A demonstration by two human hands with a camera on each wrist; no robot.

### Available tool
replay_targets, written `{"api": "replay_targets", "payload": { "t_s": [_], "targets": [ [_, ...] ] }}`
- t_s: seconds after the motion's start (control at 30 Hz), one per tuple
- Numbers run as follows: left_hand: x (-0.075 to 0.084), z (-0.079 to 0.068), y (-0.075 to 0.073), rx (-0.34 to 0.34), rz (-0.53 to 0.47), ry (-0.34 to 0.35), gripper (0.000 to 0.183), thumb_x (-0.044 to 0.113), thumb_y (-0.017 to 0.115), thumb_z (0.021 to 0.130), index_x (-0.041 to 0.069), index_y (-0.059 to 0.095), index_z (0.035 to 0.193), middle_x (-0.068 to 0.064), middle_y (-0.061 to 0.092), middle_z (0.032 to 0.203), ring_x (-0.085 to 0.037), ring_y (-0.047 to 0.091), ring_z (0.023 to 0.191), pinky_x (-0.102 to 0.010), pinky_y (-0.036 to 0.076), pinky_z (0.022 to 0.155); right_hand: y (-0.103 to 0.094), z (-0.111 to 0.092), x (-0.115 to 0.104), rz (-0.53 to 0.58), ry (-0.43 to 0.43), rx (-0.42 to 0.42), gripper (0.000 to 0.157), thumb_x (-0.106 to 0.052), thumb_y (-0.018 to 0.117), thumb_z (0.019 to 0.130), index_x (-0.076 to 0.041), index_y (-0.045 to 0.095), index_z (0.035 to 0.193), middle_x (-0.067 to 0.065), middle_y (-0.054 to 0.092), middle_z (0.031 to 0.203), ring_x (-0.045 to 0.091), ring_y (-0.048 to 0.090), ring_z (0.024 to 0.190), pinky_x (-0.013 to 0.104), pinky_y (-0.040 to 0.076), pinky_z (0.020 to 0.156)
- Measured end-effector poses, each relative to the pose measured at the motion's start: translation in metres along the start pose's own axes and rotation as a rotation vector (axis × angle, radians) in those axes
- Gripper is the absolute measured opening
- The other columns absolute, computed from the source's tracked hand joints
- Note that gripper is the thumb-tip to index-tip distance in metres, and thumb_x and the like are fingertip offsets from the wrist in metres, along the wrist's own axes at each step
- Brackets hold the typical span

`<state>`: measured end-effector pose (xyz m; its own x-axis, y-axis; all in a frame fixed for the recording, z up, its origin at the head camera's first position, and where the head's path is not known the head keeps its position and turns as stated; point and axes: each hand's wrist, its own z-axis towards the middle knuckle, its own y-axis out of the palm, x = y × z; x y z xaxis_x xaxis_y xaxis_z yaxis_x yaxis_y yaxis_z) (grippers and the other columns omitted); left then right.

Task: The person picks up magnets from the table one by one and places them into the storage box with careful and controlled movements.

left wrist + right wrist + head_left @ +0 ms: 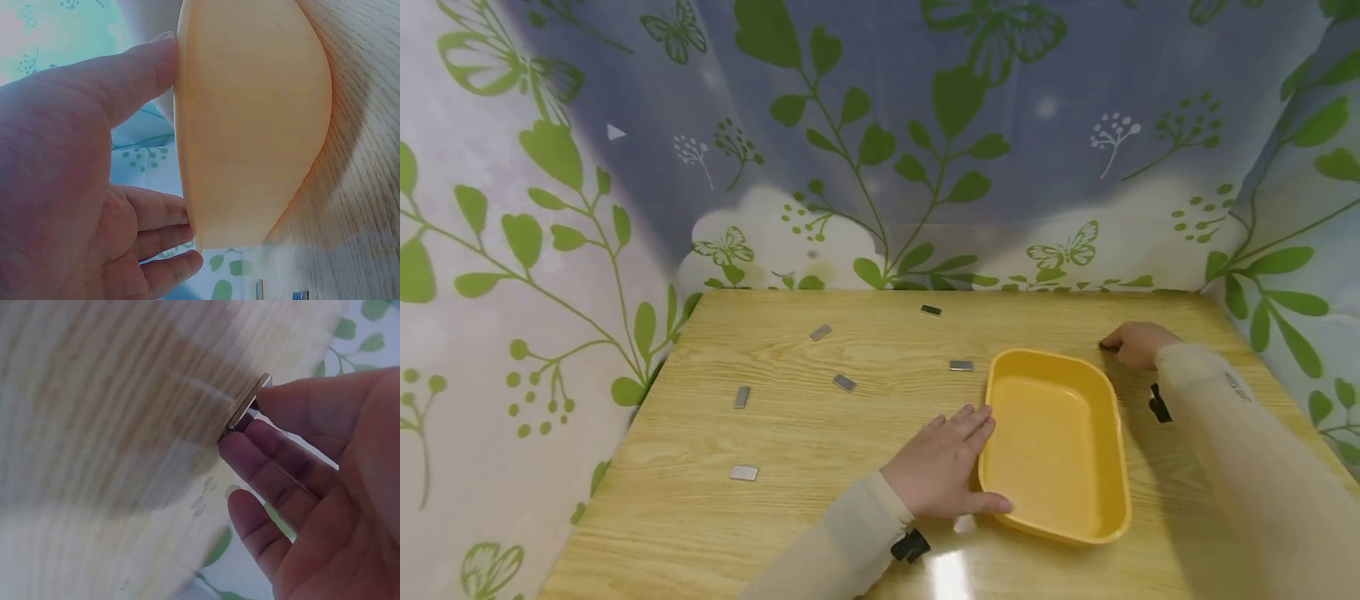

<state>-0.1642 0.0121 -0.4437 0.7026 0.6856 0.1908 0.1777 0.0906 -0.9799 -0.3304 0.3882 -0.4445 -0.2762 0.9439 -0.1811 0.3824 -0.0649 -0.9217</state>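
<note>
From where I stand, the far left of the tabletop (820, 542) holds one metal bar (741, 397) with its long axis pointing away from the person, and a pale bar (743, 473) lying crosswise nearer them. Next come two slanted bars, a farther one (822, 332) and a closer one (844, 382), then a dark bar (931, 310) toward the back edge. The left hand (942, 467) reaches in below that, its fingers straight and the thumb spread wide, resting against the left rim of a yellow plastic tray (1048, 450); a gray bar (961, 365) lies just beside the tray's far left corner. The tray looks bare inside, its longer side running away from the person. Past its far right corner, outside the rim, is the bar that matters, the gripped bar (247, 404), with the right hand (1138, 345) on it: thumb at one end and fingertips at the other, a narrow pinch, so its long axis runs from thumb to fingers. Whether it is lifted, I can't tell. To my eye everything turns on this: the tray lies left of that pinch and nearer the person, with the left hand across on the opposite side.
</note>
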Motion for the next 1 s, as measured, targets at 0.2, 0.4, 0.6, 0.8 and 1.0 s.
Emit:
{"api": "replay_targets", "payload": {
  "t_s": [0.2, 0.4, 0.6, 0.8, 1.0],
  "targets": [
    [0.0, -0.001, -0.001, -0.013, -0.013, -0.006, 0.102, 0.079, 0.042, 0.081, 0.008, 0.024, 0.152, -0.004, 0.015, 0.159, -0.02, 0.015, 0.145, -0.04, 0.023, 0.113, 0.006, -0.01, 0.01, 0.097, 0.011, 0.015, 0.04, 0.0, 0.048, 0.088, 0.009, 0.056, 0.127, 0.03, 0.059, 0.119, 0.051, 0.05, 0.112, 0.059, 0.042, 0.09],
    [0.001, -0.001, -0.002, -0.015, -0.026, -0.001, 0.101, 0.078, 0.042, 0.082, 0.008, 0.023, 0.152, -0.004, 0.015, 0.159, -0.02, 0.015, 0.145, -0.04, 0.023, 0.113, 0.011, -0.018, 0.015, 0.129, 0.044, 0.039, 0.038, -0.003, 0.051, 0.089, 0.01, 0.058, 0.124, 0.03, 0.059, 0.119, 0.052, 0.05, 0.112, 0.06, 0.043, 0.089],
    [0.001, 0.0, -0.002, -0.008, -0.023, 0.005, 0.1, 0.077, 0.043, 0.083, 0.008, 0.025, 0.152, -0.004, 0.016, 0.159, -0.02, 0.016, 0.145, -0.04, 0.024, 0.113, 0.019, -0.021, 0.022, 0.193, 0.067, 0.089, 0.043, -0.013, 0.058, 0.091, 0.013, 0.053, 0.125, 0.03, 0.059, 0.116, 0.05, 0.053, 0.108, 0.058, 0.042, 0.089],
    [0.001, 0.001, -0.002, -0.014, -0.026, 0.002, 0.101, 0.078, 0.043, 0.082, 0.008, 0.024, 0.153, -0.004, 0.015, 0.159, -0.02, 0.014, 0.145, -0.04, 0.023, 0.114, 0.026, -0.023, 0.031, 0.245, 0.121, 0.161, 0.062, -0.032, 0.066, 0.089, 0.014, 0.047, 0.127, 0.033, 0.057, 0.115, 0.047, 0.055, 0.103, 0.056, 0.044, 0.085],
    [0.001, 0.001, 0.0, -0.011, -0.027, 0.002, 0.101, 0.078, 0.042, 0.082, 0.008, 0.024, 0.152, -0.005, 0.016, 0.159, -0.02, 0.014, 0.145, -0.04, 0.022, 0.114, 0.028, -0.028, 0.033, 0.289, 0.168, 0.175, 0.07, -0.047, 0.065, 0.088, 0.012, 0.052, 0.122, 0.031, 0.057, 0.115, 0.043, 0.056, 0.101, 0.053, 0.046, 0.082]
  ]
}}
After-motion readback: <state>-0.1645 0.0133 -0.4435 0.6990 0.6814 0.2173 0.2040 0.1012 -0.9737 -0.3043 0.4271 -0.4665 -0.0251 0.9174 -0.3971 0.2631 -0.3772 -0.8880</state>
